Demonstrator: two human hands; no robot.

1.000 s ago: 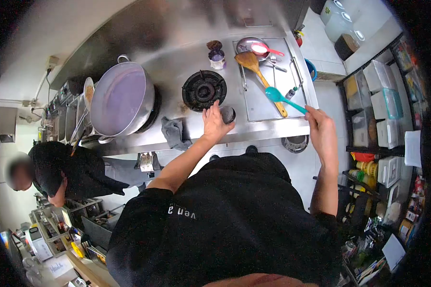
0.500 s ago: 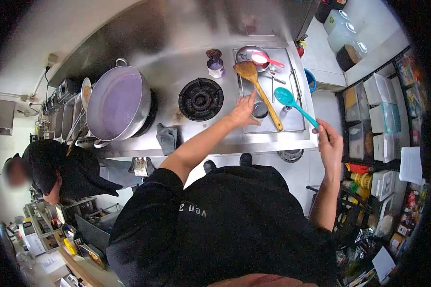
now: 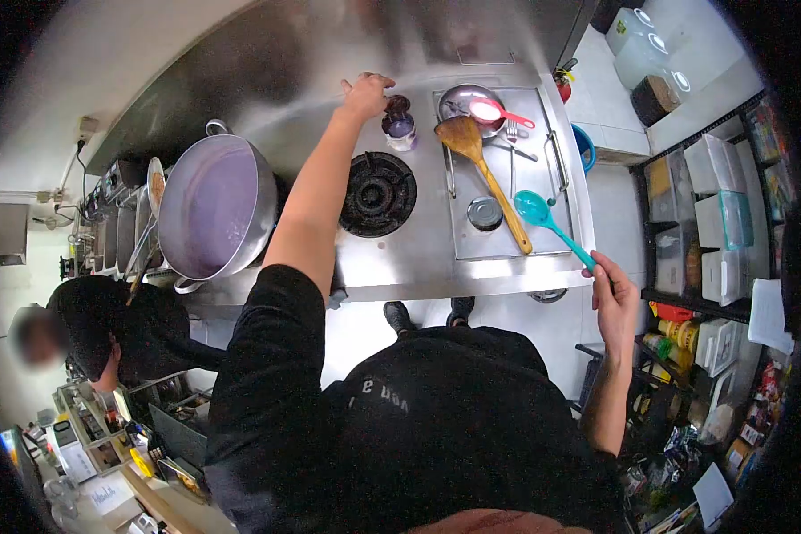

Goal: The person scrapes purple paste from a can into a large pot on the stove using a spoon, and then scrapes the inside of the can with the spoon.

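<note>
My left hand [image 3: 365,96] reaches to the back of the steel counter, fingers apart and holding nothing. Beside its fingertips stands an opened can [image 3: 400,132] with a purple residue inside and its dark lid [image 3: 397,105] raised. My right hand [image 3: 614,289] grips the handle end of a teal spoon [image 3: 534,207] at the counter's right front. The spoon's bowl rests over the metal tray. Next to it lies a wooden spatula [image 3: 498,196], tilted across the tray. A small round tin [image 3: 485,214] sits left of the spatula's handle.
A large pot of purple liquid [image 3: 214,205] stands at the left, beside a bare gas burner [image 3: 376,194]. On the tray [image 3: 472,249] are a steel bowl [image 3: 458,98], a red spoon with white contents [image 3: 489,110] and a fork [image 3: 512,133]. A co-worker [image 3: 142,329] bends at the left.
My left hand has moved from beside the small tin, up and left to the can at the back. My right hand still holds the teal spoon, slightly lower in view.
</note>
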